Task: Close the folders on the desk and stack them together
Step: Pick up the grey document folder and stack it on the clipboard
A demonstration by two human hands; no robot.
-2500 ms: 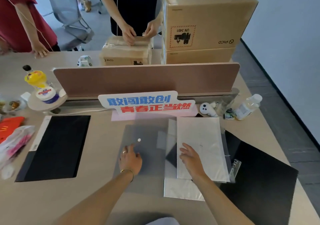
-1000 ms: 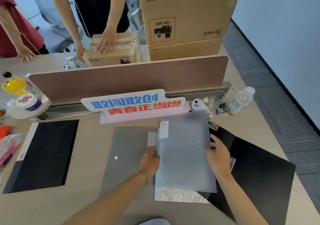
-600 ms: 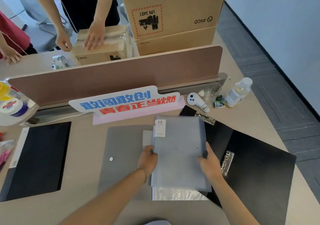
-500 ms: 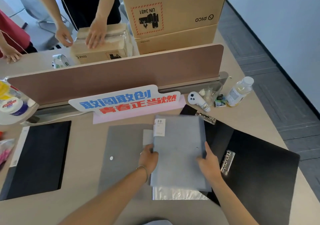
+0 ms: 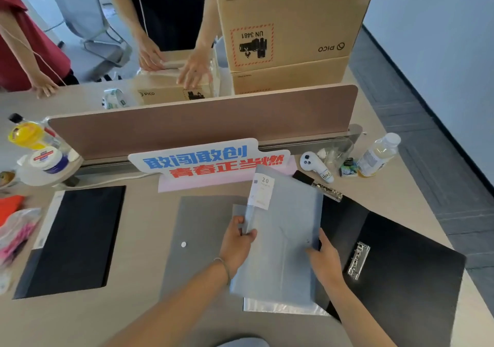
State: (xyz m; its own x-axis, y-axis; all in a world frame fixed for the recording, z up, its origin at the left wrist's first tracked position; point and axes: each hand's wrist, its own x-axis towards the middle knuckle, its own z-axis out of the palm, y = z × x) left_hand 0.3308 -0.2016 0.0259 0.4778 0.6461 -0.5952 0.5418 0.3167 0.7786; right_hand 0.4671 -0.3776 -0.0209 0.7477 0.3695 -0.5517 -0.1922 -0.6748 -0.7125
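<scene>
A closed translucent grey folder (image 5: 286, 242) with a white "20" label lies in the middle of the desk, slightly lifted at its left edge. My left hand (image 5: 236, 242) grips its spine on the left; my right hand (image 5: 324, 259) holds its right edge. Clear sleeves (image 5: 280, 308) stick out beneath it. Left of it lies a flat grey snap folder (image 5: 192, 239) with a white button. An open black ring binder (image 5: 395, 274) spreads to the right, partly under the grey folder. A closed black folder (image 5: 72, 239) lies at the far left.
A pink divider panel (image 5: 203, 118) and a slogan sign (image 5: 208, 159) bound the desk's far side. A white controller (image 5: 314, 165), a water bottle (image 5: 378, 155) and small items sit at the back right. Jars and bags crowd the left edge. Two people stand behind the divider handling cardboard boxes (image 5: 288, 28).
The grey folder's cover has been flipped shut over the white pages. Now both hands grip its edges and its left side has risen slightly off the desk.
</scene>
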